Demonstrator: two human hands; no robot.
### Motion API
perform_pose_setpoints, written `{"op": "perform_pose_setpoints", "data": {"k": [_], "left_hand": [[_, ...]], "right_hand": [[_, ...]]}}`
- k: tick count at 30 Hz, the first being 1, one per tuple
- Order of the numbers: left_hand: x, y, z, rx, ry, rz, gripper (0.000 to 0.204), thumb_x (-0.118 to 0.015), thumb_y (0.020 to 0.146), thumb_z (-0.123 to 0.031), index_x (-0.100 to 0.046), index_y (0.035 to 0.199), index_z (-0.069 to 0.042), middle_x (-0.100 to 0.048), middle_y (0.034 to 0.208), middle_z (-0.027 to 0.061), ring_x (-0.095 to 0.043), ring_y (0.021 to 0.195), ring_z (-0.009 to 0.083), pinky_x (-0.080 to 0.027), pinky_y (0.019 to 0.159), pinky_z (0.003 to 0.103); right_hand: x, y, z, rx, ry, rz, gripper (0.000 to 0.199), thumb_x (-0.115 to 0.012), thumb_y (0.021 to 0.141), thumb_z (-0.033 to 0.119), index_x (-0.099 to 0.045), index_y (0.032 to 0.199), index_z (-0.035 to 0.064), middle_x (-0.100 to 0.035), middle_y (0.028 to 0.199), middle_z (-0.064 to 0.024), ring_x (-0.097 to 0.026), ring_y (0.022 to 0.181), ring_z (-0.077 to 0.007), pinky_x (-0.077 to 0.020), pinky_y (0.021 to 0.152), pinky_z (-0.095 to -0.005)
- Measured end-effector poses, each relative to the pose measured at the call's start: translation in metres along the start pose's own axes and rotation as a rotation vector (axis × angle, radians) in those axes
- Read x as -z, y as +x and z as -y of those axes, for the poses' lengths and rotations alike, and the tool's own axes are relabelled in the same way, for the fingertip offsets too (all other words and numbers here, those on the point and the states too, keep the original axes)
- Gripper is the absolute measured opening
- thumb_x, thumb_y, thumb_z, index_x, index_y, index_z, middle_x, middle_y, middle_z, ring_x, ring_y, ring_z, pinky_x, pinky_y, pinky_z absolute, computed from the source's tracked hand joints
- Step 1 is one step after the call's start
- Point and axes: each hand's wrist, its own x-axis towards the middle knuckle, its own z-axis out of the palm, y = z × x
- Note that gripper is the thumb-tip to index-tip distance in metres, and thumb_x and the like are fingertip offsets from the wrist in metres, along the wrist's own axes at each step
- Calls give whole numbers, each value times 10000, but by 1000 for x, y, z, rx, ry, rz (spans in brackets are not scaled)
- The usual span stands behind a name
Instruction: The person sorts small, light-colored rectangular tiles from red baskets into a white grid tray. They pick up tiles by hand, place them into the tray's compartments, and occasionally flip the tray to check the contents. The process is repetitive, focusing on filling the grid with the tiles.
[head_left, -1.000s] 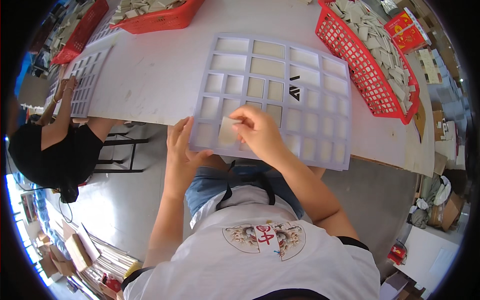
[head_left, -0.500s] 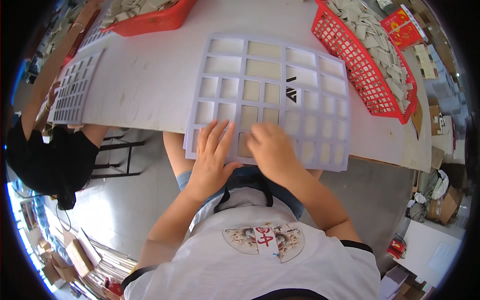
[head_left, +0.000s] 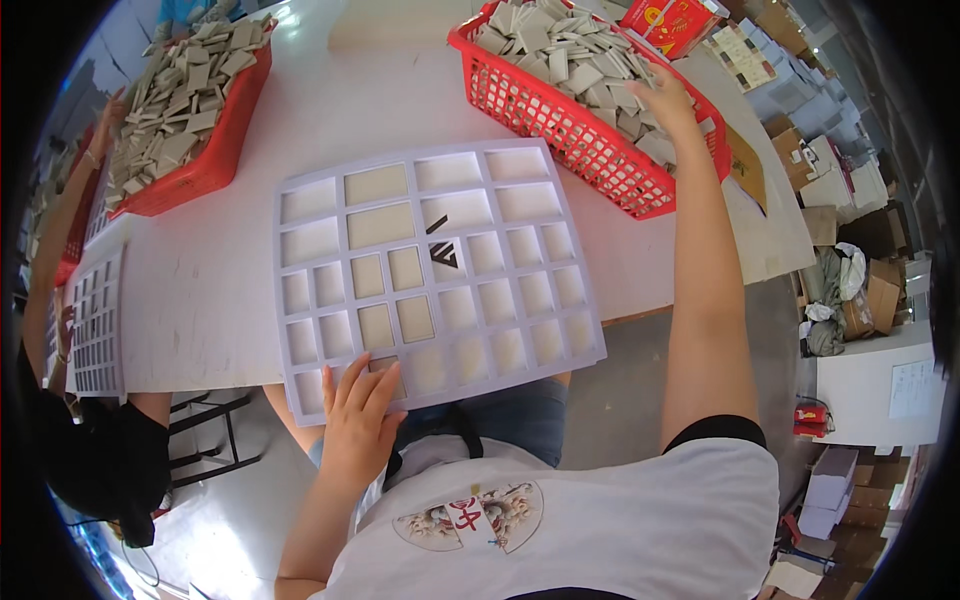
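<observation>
A white tray (head_left: 500, 317) of square and oblong compartments lies at the table's near edge, with a black mark printed on it. Several beige tiles (head_left: 377, 184) fill compartments in its second column from the left; many other compartments show only their pale bottoms. My left hand (head_left: 358, 420) rests on the near left edge, fingers spread, their tips by a tile (head_left: 387, 377) in the nearest row. Out to the right, my right hand (head_left: 670, 102) reaches over the red perforated basket (head_left: 570, 146), its fingers apart against the loose tiles (head_left: 590, 75) heaped inside.
Another red basket (head_left: 215, 172) of tiles stands at the far left. Beyond it a person's arm (head_left: 65, 220) is beside another compartment tray (head_left: 97, 320). A red box (head_left: 672, 22) sits behind the right basket. A dark stool (head_left: 215, 440) stands under the table's left side.
My right hand has left the tray's near edge and reached right into the basket of tiles. My left hand stays at the tray's near edge. The view has shifted.
</observation>
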Motion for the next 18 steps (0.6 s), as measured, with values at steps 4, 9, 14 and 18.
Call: {"op": "perform_pose_setpoints", "data": {"k": [4, 9, 14, 18], "left_hand": [[6, 6, -5, 33, -49, 3, 606, -743, 764, -85, -546, 1338, -92, -586, 1216, 75, -439, 1321, 336, -158, 1161, 582], [20, 14, -5, 23, -81, -22, 628, -764, 715, -22, -578, 1310, -97, -586, 1237, 103, -470, 1298, 343, -236, 1145, 544], [47, 69, -1, -88, -225, -9, 575, -743, 741, 8, -589, 1290, -69, -574, 1278, 147, -492, 1277, 351, -394, 1071, 426], [52, 171, 23, -284, -232, -70, 553, -725, 774, 9, -579, 1304, -60, -550, 1335, 160, -523, 1249, 346, -419, 1043, 392]], "right_hand": [[-48, 5, -5, 89, -278, 156, 1034, -782, 664, 607, -368, 1502, 165, -549, 1350, -225, -398, 1367, -389, -266, 1163, -437], [-29, 12, 41, 32, -347, 252, 869, -759, 704, 318, -376, 1469, 161, -588, 1274, -234, -582, 1158, -400, -481, 963, -466], [-11, -3, 46, 74, -339, 225, 699, -692, 724, 183, -469, 1386, 146, -638, 1175, -232, -620, 1082, -394, -507, 903, -473], [13, -14, 39, 64, -312, 134, 672, -680, 729, 154, -487, 1373, 131, -634, 1201, -207, -607, 1111, -376, -493, 923, -456]]}}
